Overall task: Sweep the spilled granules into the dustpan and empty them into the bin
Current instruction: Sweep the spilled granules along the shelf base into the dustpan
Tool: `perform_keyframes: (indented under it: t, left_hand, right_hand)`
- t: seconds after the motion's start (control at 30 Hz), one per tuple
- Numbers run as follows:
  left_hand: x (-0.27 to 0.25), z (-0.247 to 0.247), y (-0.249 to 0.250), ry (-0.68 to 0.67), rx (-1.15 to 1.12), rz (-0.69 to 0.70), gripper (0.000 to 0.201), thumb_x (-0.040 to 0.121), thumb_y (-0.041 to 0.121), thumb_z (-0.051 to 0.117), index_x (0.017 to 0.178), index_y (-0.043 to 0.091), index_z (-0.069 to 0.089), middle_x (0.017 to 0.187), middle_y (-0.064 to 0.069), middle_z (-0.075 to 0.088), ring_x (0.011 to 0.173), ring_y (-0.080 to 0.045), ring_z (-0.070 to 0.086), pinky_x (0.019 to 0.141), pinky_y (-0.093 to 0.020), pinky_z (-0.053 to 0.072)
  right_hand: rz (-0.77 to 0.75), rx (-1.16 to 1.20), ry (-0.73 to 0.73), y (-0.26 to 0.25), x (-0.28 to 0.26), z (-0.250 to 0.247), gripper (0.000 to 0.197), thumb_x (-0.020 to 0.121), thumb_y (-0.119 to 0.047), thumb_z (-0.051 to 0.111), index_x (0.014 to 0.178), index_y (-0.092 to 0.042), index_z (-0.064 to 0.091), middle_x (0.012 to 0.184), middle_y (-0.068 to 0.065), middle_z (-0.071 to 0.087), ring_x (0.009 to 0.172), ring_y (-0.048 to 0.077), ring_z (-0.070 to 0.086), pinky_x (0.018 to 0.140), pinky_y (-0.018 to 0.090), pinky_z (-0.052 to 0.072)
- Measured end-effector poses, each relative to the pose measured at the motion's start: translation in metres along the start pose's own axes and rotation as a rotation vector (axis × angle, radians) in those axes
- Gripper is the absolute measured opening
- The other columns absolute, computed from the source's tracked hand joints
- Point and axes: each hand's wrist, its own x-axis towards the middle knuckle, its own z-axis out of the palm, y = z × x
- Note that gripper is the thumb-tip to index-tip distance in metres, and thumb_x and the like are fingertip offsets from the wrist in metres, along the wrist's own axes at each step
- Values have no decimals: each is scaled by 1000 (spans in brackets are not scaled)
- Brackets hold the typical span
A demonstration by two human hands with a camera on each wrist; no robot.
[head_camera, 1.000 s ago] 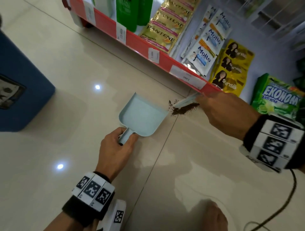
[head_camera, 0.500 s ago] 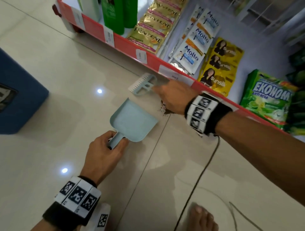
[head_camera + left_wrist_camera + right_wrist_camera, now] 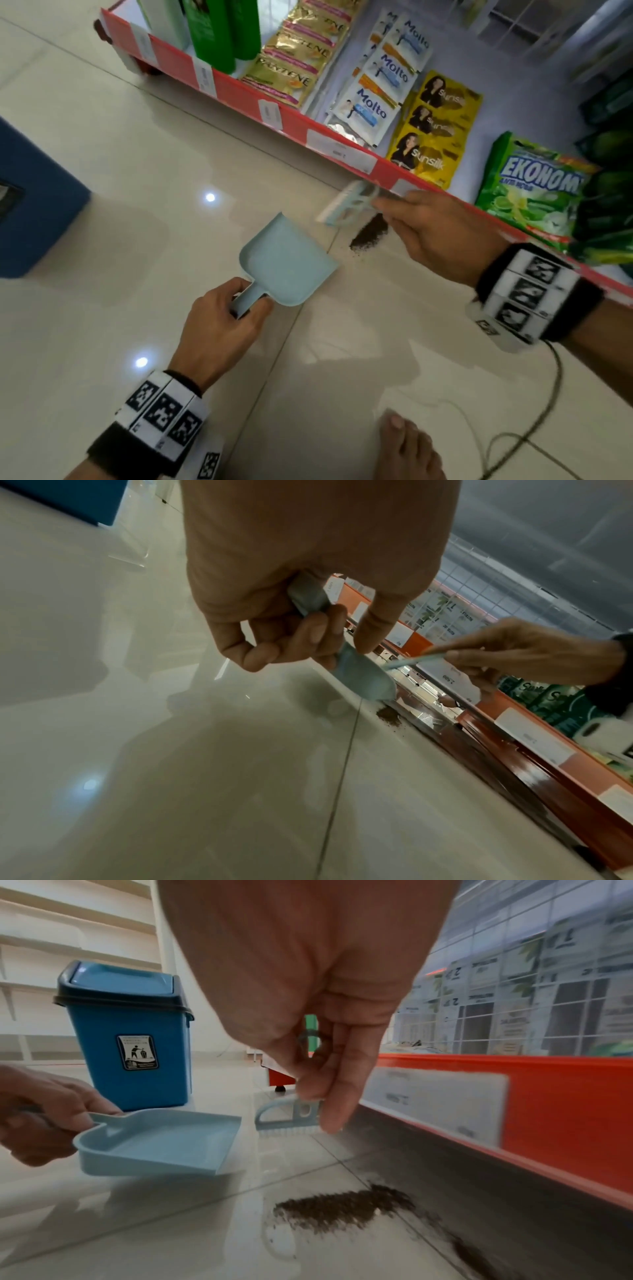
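Left hand (image 3: 219,325) gripping dustpan (image 3: 287,260) handle, right hand (image 3: 442,236) fingers pinching brush (image 3: 346,205) above floor, beside dark granules (image 3: 370,234) nr shelf edge; blue bin (image 3: 130,1039) behind

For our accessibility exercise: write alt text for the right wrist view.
A right hand pinches a small blue brush above dark granules on the tiled floor; the left hand holds an empty blue dustpan before a blue bin.
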Motion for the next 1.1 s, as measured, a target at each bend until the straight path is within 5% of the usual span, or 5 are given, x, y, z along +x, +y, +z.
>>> perform_keyframes:
  t: [0.17, 0.43, 0.67, 0.9, 1.1]
  left_hand:
    - [-6, 4, 10, 2, 42, 12, 23, 86, 36, 68, 71, 20, 60, 48, 5, 49, 41, -8, 40, 40, -16, 29]
    - [-19, 14, 22, -16, 38, 42, 22, 84, 37, 68, 71, 22, 60, 48, 3, 48, 40, -8, 39, 42, -17, 29]
    - [-8, 37, 35, -82, 34, 53, 30, 86, 30, 68, 63, 23, 51, 43, 11, 45, 39, -8, 38, 42, -14, 33]
    - [-6, 34, 35, -107, 91, 49, 27, 87, 30, 67, 67, 19, 54, 44, 10, 48, 39, -7, 41, 44, -23, 30]
    - [-16, 24, 28, -76, 69, -2, 34, 80, 47, 66, 69, 17, 57, 43, 9, 48, 40, -8, 42, 46, -26, 31]
  right_hand:
    - [120, -185, -67, -18, 38, 26, 50, 94, -6, 50, 142, -13, 42, 105, 19, 64, 86, 38, 64, 66, 38, 46]
    - [273, -344, -411, 21, -12, 32, 28, 100, -15, 39, 108, -6, 64, 108, 15, 66, 100, 33, 63, 79, 39, 48]
    - [343, -173, -176, 32, -80, 4, 27, 98, -17, 39, 118, -13, 56, 97, 12, 69, 81, 34, 63, 69, 41, 50]
    - [193, 13, 62, -1, -31, 14, 39, 98, -9, 45, 137, -10, 52, 121, 13, 66, 97, 33, 65, 71, 32, 48]
    - [177, -83, -123, 5, 2, 31, 33, 98, -13, 43, 127, -15, 59, 113, 12, 67, 84, 29, 59, 65, 26, 32]
